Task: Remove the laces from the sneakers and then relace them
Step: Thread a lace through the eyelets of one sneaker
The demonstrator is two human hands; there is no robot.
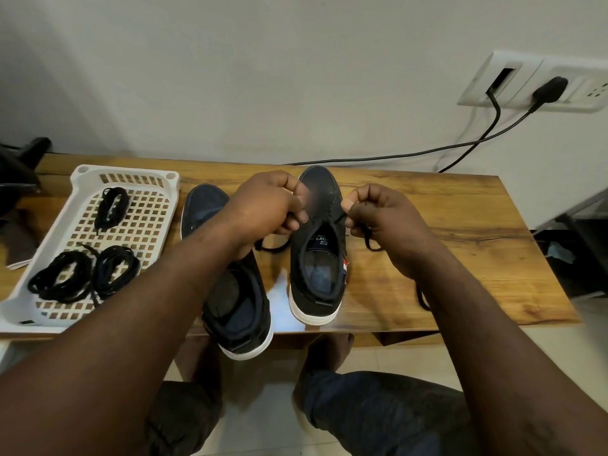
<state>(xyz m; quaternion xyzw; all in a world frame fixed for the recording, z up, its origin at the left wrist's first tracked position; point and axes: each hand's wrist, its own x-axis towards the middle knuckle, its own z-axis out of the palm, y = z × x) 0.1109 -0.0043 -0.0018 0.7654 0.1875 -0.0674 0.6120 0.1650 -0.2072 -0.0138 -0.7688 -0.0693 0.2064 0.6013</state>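
I have both hands over the sneaker (316, 251) that stands near the middle of the table (460, 245), toe toward the far edge, heel just short of the near edge. Its upper is dark, nearly black, on a thick white sole. A printed label shows on the insole, and a small red and white tab sits on its right side.

My right hand (381, 222) is curled, thumb and forefinger clamped on the black lace (371, 241) just beside the right row of eyelets. From that pinch the lace runs taut to the shoe. Its slack drops under my palm and trails along the table toward the near edge.

My left hand (266, 205) is curled too, fingertips closed on the lace's other run over the tongue. A loop of it hangs out below this hand onto the table between the two shoes. The spot under my fingers is blurred, so I cannot tell which eyelet it is.

The second sneaker (237, 291) lies to the left, the same dark upper and white sole, partly under my left forearm. Its heel juts past the near edge.

A white slotted tray (82, 171) sits at the table's left end. It holds three bundles of black laces (62, 278).
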